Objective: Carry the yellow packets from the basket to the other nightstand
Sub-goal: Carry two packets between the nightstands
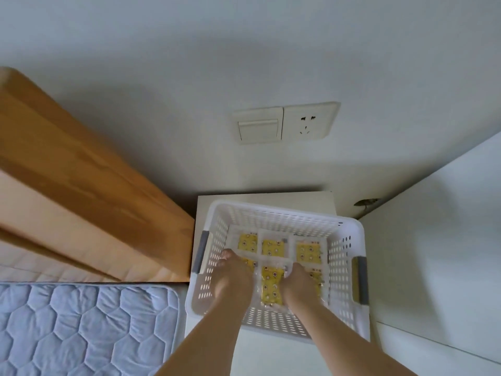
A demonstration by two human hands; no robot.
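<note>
A white perforated basket stands on a white nightstand. Several yellow packets in clear wrap lie flat on its floor, three in the far row. Both my hands are down inside the basket. My left hand and my right hand grip the two sides of a yellow packet in clear plastic, lifted a little above the others. More packets are partly hidden under my hands.
A wooden headboard and a bed with a blue quilted cover lie to the left. A white cabinet side stands close on the right. A switch and socket are on the wall behind.
</note>
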